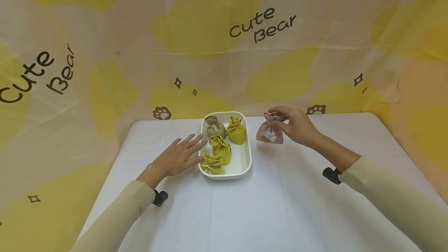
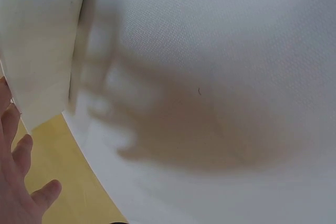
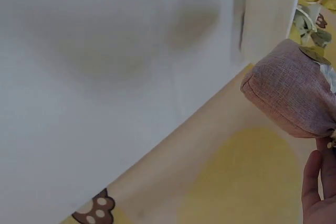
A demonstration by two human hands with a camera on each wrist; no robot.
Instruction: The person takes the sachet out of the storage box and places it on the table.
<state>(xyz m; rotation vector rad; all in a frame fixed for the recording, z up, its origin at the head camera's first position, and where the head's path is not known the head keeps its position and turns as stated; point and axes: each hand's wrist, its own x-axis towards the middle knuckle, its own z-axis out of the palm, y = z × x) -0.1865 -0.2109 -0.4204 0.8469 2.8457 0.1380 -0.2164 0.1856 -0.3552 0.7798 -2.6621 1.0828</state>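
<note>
My right hand [image 1: 297, 126] pinches the gathered neck of a mauve drawstring pouch [image 1: 265, 134] with a white flower on its front. The pouch hangs over the table, right of a white tray [image 1: 249, 162]; its cloth body [image 3: 291, 90] fills the side of the right wrist view. My left hand [image 1: 178, 154] reaches to the tray's left side with straight, spread fingers, fingertips right at the rim. Inside the tray lie a grey-green pouch [image 1: 215, 128] and yellow pouches: one at the back right [image 1: 236, 131], one in the middle [image 1: 221, 151], one at the front left [image 1: 213, 168].
The tray stands near the back edge of a white-covered table [image 1: 238, 213]. Behind the table hangs a yellow-patterned cloth [image 1: 210, 18] with printed lettering. Dark wrist mounts [image 1: 331, 175] show under the sleeves.
</note>
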